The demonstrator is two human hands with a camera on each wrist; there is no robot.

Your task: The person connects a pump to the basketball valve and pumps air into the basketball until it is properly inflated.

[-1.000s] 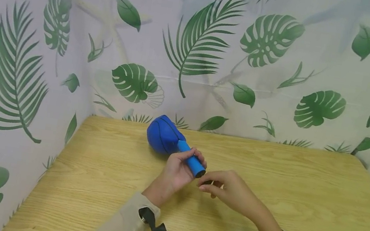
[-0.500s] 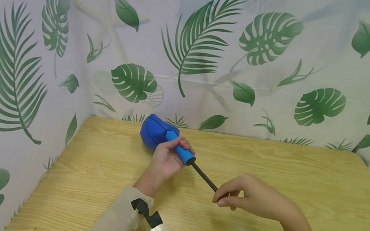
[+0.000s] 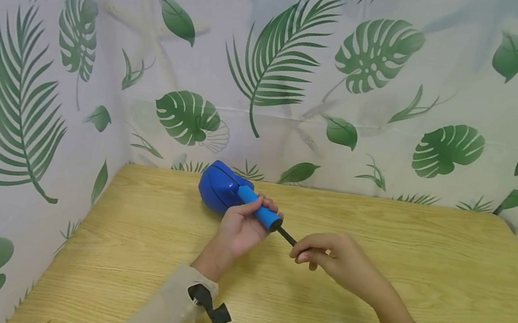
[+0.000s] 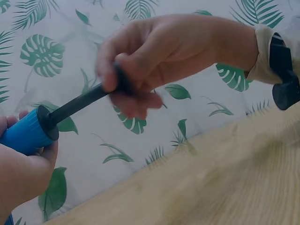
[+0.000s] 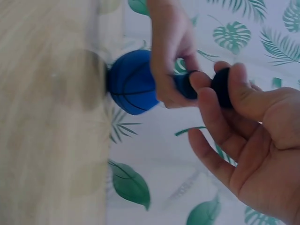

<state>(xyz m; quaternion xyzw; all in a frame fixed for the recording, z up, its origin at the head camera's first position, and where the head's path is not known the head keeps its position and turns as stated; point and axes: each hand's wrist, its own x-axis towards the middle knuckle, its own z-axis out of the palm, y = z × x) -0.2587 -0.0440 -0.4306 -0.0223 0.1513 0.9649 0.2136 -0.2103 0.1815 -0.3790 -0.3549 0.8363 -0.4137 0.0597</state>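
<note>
My left hand grips the light-blue barrel of a small hand pump, palm up. At the barrel's far end is a dark blue ball with black seam lines; its side looks dented near the pump. From the barrel's near end a black rod sticks out, partly drawn. My right hand pinches the black knob at the rod's end between thumb and fingers. In the right wrist view the ball appears behind the left hand, close to the table.
Both hands are over a wood-grain table. A white cloth with green leaf prints hangs behind it and along the left. Black straps with small devices sit at both wrists.
The right hand first drew the rod out down to the right, then moved back toward the barrel, so less rod shows. The ball and left hand shifted left, then slightly back right.
</note>
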